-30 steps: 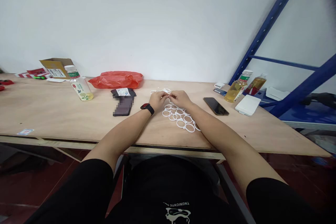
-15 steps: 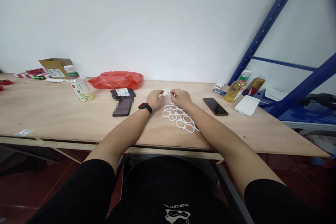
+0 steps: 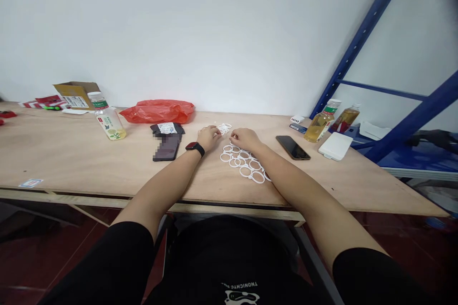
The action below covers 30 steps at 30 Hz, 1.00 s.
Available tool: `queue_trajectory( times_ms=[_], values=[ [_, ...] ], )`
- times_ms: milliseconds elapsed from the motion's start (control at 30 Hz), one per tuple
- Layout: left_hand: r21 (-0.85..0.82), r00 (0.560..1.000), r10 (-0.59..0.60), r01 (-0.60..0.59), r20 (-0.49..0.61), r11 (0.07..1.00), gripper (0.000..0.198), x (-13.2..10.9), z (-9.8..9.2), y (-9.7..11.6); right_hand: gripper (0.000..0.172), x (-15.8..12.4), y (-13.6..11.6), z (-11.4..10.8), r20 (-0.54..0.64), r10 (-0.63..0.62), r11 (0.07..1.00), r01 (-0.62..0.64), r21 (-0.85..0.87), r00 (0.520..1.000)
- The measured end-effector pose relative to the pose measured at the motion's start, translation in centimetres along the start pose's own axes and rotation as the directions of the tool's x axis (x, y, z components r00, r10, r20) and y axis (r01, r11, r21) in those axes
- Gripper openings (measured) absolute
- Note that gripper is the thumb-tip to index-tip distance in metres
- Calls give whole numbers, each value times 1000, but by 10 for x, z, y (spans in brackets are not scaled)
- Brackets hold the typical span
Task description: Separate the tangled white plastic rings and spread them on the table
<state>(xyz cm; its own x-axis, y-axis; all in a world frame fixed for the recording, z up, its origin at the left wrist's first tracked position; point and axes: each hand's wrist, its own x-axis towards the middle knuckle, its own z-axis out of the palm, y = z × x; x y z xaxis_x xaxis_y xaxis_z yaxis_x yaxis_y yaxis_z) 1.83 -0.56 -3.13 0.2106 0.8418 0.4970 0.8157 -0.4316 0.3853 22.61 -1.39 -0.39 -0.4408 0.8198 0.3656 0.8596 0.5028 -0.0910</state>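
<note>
Several white rings (image 3: 258,177) lie spread on the wooden table, touching or overlapping one another, some partly behind my right forearm. Beyond them is a small heap of white rings (image 3: 224,128). My left hand (image 3: 209,138), with a dark watch on the wrist, is at the left edge of the heap, fingers curved; whether it holds a ring is too small to tell. My right hand (image 3: 245,139) is just right of the heap, above the far end of the spread rings. Its thumb and fingertips are pinched together, and what they hold cannot be made out.
A red plastic bag (image 3: 159,111), a dark package (image 3: 167,145), a bottle (image 3: 109,119) and an open cardboard box (image 3: 77,95) stand left. To the right are a phone (image 3: 292,147), a white case (image 3: 335,146), bottles (image 3: 322,121) and a blue rack (image 3: 361,40).
My hands have drawn slightly apart, the left one moving left and nearer to me. The heap of rings between them is now more exposed.
</note>
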Motion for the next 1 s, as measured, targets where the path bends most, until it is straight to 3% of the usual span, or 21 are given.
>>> queue_trajectory(
  times_ms=[100, 167, 267, 333, 467, 533, 700, 1000],
  values=[
    [-156, 980, 197, -200, -36, 967, 14, 1, -2, 0, 32, 2, 1, 3, -90, 56, 976, -36, 217, 994],
    [-204, 961, 270, -275, -51, 940, 12, 1, -2, 2, 34, 4, 1, 9, -112, 128, 904, -70, 423, 985],
    [-218, 955, 290, -298, -67, 929, 8, 0, -2, 5, 32, 8, 2, 19, -89, 200, 744, -92, 661, 976],
    [-232, 960, 266, -279, -84, 932, 8, 0, -1, 6, 30, 10, 3, 24, -97, 205, 697, -76, 713, 974],
    [-285, 979, 133, -172, -152, 943, 33, -1, -3, 7, 24, 10, 4, 24, -144, 187, 705, -31, 708, 972],
    [-294, 987, 102, -134, -121, 946, 39, -1, -6, 8, 21, 8, 3, 21, -147, 170, 720, -21, 694, 974],
    [-279, 986, 164, -153, 19, 948, 27, -5, -12, 14, 21, 4, -2, 15, -155, 116, 770, 10, 638, 981],
    [-352, 984, 175, -170, -18, 921, 26, -9, -13, 23, 22, 4, -4, 11, -203, 60, 894, 38, 447, 977]
  ],
)
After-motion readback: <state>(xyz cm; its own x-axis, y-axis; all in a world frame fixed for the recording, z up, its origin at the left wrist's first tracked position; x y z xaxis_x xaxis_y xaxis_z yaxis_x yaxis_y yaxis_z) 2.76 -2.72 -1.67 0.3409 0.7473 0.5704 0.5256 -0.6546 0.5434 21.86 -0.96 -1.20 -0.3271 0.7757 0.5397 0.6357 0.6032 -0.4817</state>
